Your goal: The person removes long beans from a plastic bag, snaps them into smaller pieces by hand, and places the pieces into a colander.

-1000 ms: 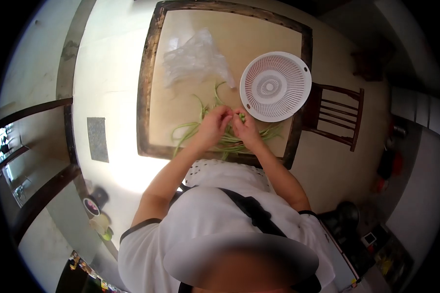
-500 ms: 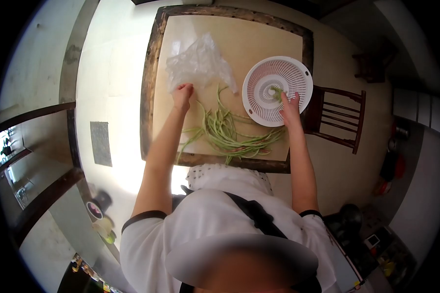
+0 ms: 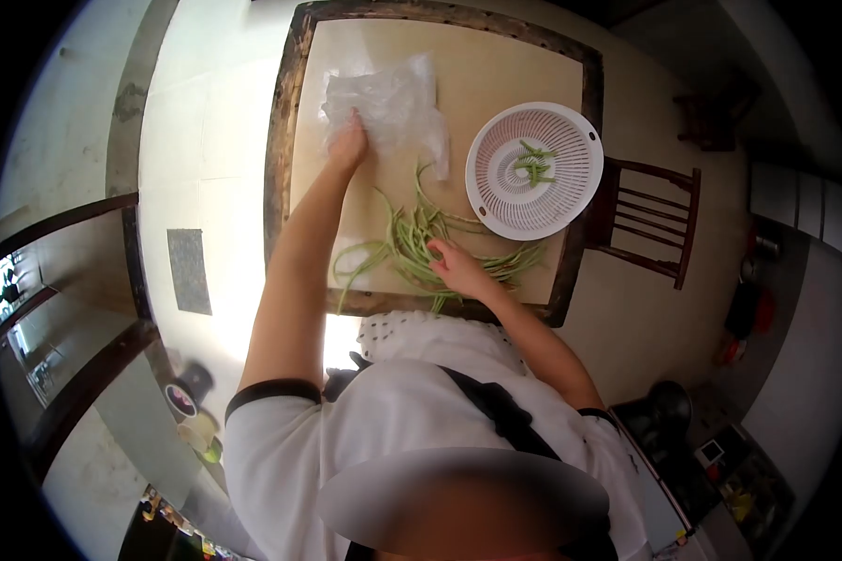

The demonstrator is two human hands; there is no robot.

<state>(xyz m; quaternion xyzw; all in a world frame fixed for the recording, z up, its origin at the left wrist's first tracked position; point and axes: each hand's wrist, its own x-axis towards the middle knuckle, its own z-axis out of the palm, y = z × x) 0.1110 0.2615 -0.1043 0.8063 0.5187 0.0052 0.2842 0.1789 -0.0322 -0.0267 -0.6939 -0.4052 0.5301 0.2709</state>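
My left hand [image 3: 348, 144] reaches onto the near left part of a crumpled clear plastic bag [image 3: 398, 103], its fingers stretched out and nothing visible in them. My right hand [image 3: 460, 269] is over a loose pile of long green beans [image 3: 412, 238], thumb and fingers apart at the strands; part of the pile is hidden under it. To the right of the bag stands a round white plastic colander [image 3: 496, 192]. Several short cut bean pieces [image 3: 535, 171] lie at its bottom.
A light-topped table [image 3: 505, 56] with a dark wooden frame carries all of this. A wooden chair [image 3: 660, 220] is close against its right side. A dark bin [image 3: 185, 393] stands on the floor at the lower left.
My right hand has left the colander and moved to the bean pile; more bean pieces show in the colander. My left hand has gone from a fist to reaching forward onto the bag.
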